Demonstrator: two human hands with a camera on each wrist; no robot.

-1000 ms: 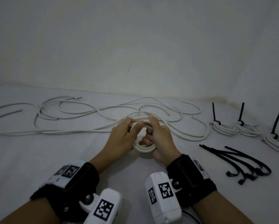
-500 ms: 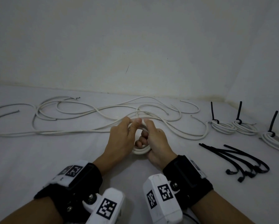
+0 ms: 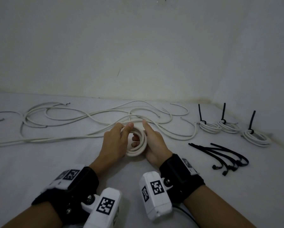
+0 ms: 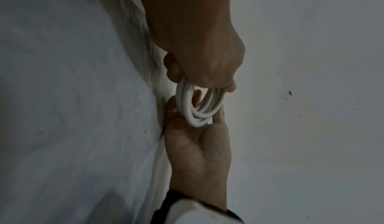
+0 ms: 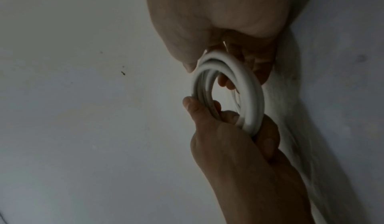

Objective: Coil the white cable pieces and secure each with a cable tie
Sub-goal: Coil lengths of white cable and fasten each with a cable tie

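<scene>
A small white cable coil (image 3: 136, 149) of about three loops is held upright just above the grey surface between both hands. My left hand (image 3: 119, 139) grips its left side, thumb lying over the top and fingers curled round the strands (image 4: 199, 107). My right hand (image 3: 150, 140) holds the right side, its fingers hooked through the ring (image 5: 229, 86) and its thumb sticking up free. Several loose black cable ties (image 3: 223, 156) lie to the right of my right hand.
Several long loose white cables (image 3: 88, 116) sprawl across the surface behind the hands, reaching to the left edge. Three tied coils (image 3: 209, 127) (image 3: 228, 126) (image 3: 256, 137), each with a black tie tail standing up, sit at the far right near the wall corner.
The thumbs, close together over the coil's top before, have parted and the right thumb has lifted off. The coil shows more of its ring between the hands.
</scene>
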